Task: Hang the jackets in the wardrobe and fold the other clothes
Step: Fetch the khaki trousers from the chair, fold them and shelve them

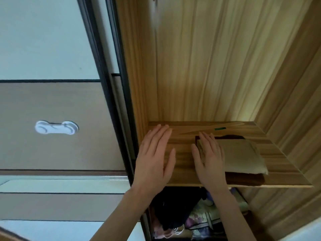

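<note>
- Left hand (154, 157) flat over the bare wardrobe shelf (284, 164), fingers straight and close together, holding nothing.
- Right hand (209, 159) fingers straight, pressing the left edge of the folded beige cloth (243, 155).
- It's stacked on a dark brown folded piece (246, 179).

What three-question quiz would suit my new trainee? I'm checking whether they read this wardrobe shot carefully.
1. True or false: the right hand rests on the folded beige garment.
2. Which lies under the beige garment: A) folded dark brown garment, B) white towel, C) nothing?
3. Fill in: the left hand is flat over the bare wooden ____.

Key: 1 true; 2 A; 3 shelf.
</note>
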Tool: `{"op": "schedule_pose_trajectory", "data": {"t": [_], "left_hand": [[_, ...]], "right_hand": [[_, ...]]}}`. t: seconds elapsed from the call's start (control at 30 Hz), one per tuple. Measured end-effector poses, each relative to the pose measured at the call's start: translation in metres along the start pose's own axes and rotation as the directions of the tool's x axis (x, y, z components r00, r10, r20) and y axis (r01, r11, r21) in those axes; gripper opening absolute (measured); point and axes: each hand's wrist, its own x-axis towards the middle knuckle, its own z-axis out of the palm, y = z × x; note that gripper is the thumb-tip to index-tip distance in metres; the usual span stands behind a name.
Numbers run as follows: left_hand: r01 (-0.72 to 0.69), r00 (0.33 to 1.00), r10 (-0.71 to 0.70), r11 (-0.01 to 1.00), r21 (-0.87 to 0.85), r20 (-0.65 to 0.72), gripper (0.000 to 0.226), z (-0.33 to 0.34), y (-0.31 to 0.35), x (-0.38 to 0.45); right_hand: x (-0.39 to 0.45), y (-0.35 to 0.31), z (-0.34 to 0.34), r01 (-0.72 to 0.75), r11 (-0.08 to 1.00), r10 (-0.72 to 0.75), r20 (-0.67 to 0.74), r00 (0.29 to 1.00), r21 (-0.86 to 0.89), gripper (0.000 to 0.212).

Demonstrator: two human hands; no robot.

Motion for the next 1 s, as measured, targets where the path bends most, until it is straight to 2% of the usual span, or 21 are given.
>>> {"op": "schedule_pose_trajectory", "data": {"t": [0.13, 0.23, 0.3, 0.4, 0.5, 0.57, 0.77, 0.87, 1.0], "left_hand": [[-0.12, 0.964, 0.128, 0.992, 0.046, -0.234, 0.049, -0.053, -0.032, -0.014], [-0.064, 0.941, 0.097, 0.992, 0.111, -0.324, 0.055, -0.086, -0.065, -0.015], [-0.001, 0.941, 0.055, 0.987, 0.161, -0.334, 0.058, -0.106, -0.084, -0.01], [0.015, 0.975, 0.046, 0.963, 0.269, -0.218, 0.062, -0.125, -0.102, 0.0], [-0.129, 0.987, 0.154, 0.924, 0.36, -0.043, 0.066, -0.124, -0.108, 0.005], [-0.193, 0.98, 0.2, 0.914, 0.358, 0.019, 0.071, -0.119, -0.107, 0.007], [-0.198, 0.979, 0.202, 0.906, 0.373, 0.03, 0.08, -0.112, -0.103, 0.009], [-0.208, 0.977, 0.207, 0.911, 0.355, 0.042, 0.081, -0.106, -0.094, 0.011], [-0.219, 0.976, 0.204, 0.908, 0.357, 0.08, 0.084, -0.096, -0.081, 0.015]], "right_hand": [[-0.012, -0.065, 0.004, 0.045, 0.999, -0.045, -0.041, 0.998, 0.015, 0.063], [-0.02, -0.109, 0.004, 0.075, 0.997, -0.074, -0.077, 0.994, 0.014, 0.062], [-0.026, -0.138, 0.004, 0.091, 0.996, -0.088, -0.112, 0.99, 0.021, 0.061], [-0.036, -0.175, 0.009, 0.106, 0.993, -0.098, -0.138, 0.986, 0.052, 0.061], [-0.047, -0.198, 0.018, 0.111, 0.992, -0.101, -0.144, 0.984, 0.059, 0.061], [-0.052, -0.205, 0.022, 0.11, 0.993, -0.102, -0.152, 0.983, 0.043, 0.062], [-0.058, -0.203, 0.018, 0.08, 0.997, -0.082, -0.146, 0.986, -0.019, 0.062], [-0.06, -0.191, 0.007, 0.048, 0.997, -0.059, -0.192, 0.98, -0.062, 0.063], [-0.064, -0.16, -0.01, -0.043, 0.993, 0.017, -0.221, 0.975, -0.113, 0.067]]}}
